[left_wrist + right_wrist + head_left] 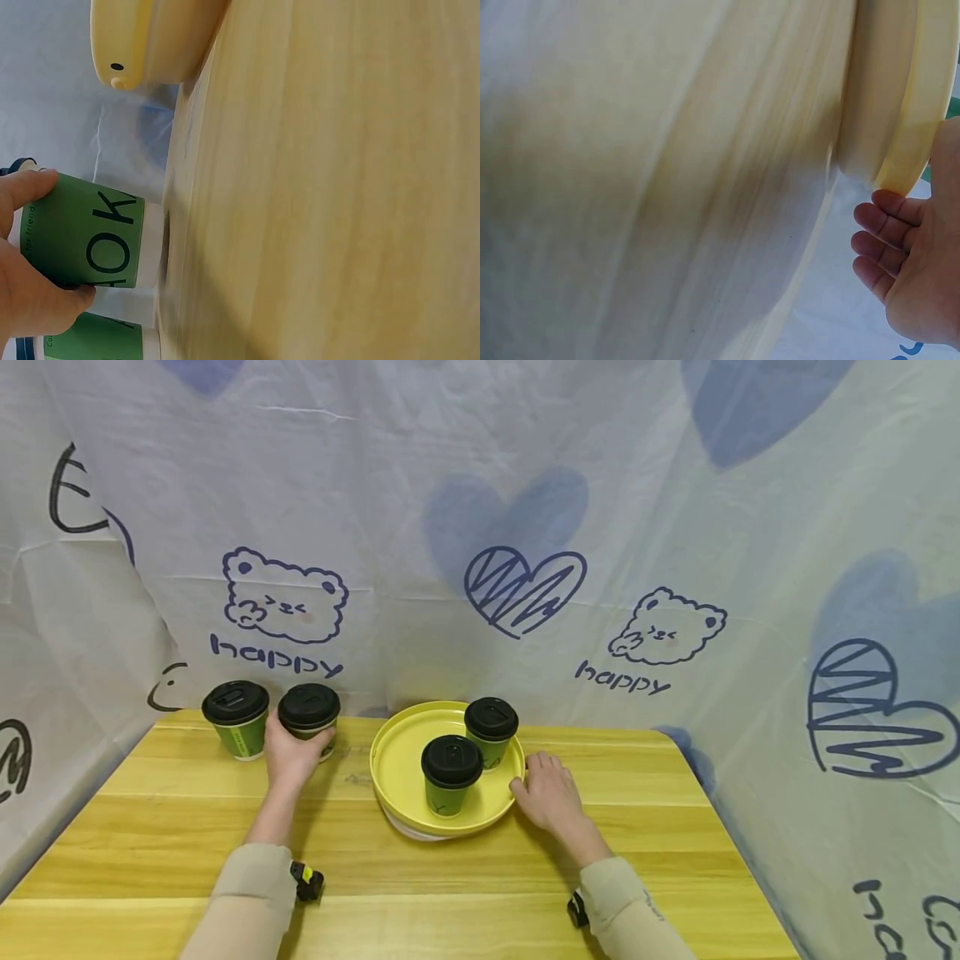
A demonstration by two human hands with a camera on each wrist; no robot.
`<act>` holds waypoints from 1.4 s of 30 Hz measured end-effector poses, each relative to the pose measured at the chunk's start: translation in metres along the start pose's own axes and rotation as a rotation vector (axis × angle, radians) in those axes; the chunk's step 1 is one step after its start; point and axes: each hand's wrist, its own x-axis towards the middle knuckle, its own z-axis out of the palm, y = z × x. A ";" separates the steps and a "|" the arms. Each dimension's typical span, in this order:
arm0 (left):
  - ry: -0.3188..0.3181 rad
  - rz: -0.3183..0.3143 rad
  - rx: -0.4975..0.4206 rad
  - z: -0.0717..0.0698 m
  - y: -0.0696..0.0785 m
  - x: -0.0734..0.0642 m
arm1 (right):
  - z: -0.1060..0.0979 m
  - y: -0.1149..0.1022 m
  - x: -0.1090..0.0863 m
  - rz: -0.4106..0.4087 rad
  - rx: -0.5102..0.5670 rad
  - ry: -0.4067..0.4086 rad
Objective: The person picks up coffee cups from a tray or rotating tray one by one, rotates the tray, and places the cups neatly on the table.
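Note:
My left hand (pixel 294 756) grips a green paper cup with a black lid (pixel 309 706) at the back left of the table. Thumb and fingers wrap the green sleeve (pixel 82 232) in the left wrist view; whether its base touches the wood I cannot tell. Just left of it stands a similar lidded cup (pixel 238 718). Two more lidded cups, one nearer (pixel 450 772) and one farther back (pixel 491 731), stand upright on a round yellow tray (pixel 397 777). At the tray's right edge, my right hand (pixel 551 793) pinches the rim (pixel 907 161), the thumb partly hidden in the right wrist view.
Below the yellow tray shows a pale base (pixel 416 833). The wooden table (pixel 420 902) ends at a hanging white cloth (pixel 405 627) printed with hearts and bears. Small black devices (pixel 307 881) sit at both wrists.

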 end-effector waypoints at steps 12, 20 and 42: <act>0.006 -0.038 0.023 -0.003 -0.002 0.006 | 0.000 0.000 -0.001 0.003 -0.006 -0.003; 0.012 -0.040 0.032 -0.002 -0.002 0.006 | 0.001 0.000 -0.001 0.012 -0.001 -0.014; 0.073 -0.056 0.076 -0.005 0.012 -0.018 | 0.002 0.001 0.000 0.010 0.001 -0.010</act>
